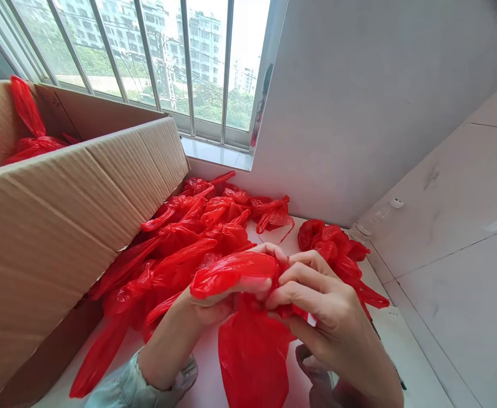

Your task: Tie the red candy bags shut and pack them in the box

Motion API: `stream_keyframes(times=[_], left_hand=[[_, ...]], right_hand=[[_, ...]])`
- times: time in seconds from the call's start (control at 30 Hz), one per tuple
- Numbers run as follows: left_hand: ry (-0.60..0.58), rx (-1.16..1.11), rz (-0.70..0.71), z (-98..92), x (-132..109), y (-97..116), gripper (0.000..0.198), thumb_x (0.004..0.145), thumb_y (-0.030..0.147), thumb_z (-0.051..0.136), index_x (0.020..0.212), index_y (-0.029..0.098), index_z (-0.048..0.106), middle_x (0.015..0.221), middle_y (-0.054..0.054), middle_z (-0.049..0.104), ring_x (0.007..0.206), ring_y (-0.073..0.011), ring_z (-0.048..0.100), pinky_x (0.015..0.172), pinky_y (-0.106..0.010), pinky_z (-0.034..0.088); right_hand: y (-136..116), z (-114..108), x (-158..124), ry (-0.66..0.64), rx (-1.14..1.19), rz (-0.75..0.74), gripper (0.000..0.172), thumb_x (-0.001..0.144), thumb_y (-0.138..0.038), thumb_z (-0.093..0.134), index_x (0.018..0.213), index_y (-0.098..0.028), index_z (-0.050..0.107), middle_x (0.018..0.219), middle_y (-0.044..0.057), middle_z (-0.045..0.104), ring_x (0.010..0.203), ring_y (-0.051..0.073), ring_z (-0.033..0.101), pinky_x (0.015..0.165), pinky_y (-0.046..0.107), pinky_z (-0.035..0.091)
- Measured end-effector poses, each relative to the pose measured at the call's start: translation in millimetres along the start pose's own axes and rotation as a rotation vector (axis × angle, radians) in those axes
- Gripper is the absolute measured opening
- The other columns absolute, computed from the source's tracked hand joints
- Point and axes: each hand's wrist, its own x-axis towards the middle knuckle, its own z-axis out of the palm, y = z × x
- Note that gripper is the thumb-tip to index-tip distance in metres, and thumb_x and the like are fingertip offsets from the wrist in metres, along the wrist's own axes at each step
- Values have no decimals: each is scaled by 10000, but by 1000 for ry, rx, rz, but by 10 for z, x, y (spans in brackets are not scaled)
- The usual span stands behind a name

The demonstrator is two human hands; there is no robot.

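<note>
Both of my hands grip one red plastic bag (254, 357) in the lower middle of the head view. My left hand (226, 297) is closed on it, with part of the bag lying over the hand and hiding some fingers. Bent fingers of my right hand (322, 303) pinch the gathered plastic just beside the left fingertips. The lower part of the bag hangs down toward the bottom edge. Behind and left of my hands lie several knotted red bags (188, 238) in a heap. What they contain cannot be made out.
A large cardboard box (73, 209) stands at the left, with red bags (35, 141) inside. More red bags (333, 243) lie to the right, near a clear plastic bottle (369, 224). A barred window (188, 68) and a tiled wall (456, 226) bound the white surface.
</note>
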Motion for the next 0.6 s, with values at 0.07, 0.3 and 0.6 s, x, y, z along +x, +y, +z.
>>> stream_keyframes(times=[0.07, 0.3, 0.6], left_hand=[[-61, 103, 61, -21, -2, 17, 418, 627, 261, 867, 946, 180, 609, 796, 16, 590, 673, -106, 542, 625, -202, 467], [-36, 531, 46, 83, -64, 82, 195, 821, 241, 749, 879, 184, 571, 844, 2, 558, 781, -131, 511, 718, -241, 424], [-164, 1224, 220, 252, -289, 232, 137, 903, 157, 587, 774, 201, 601, 730, 21, 609, 666, -127, 518, 634, -231, 396]], right_hand=[[29, -47, -15, -106, -6, 2, 160, 875, -69, 647, 867, -224, 683, 848, 0, 663, 954, 179, 539, 840, 297, 515], [222, -213, -84, -14, 300, -7, 191, 848, -300, 753, 1029, -276, 694, 959, 9, 718, 995, 216, 648, 959, 379, 516], [486, -10, 72, -400, 574, 175, 798, 705, -431, 856, 1415, -275, 526, 973, -2, 726, 867, 176, 688, 850, 294, 548]])
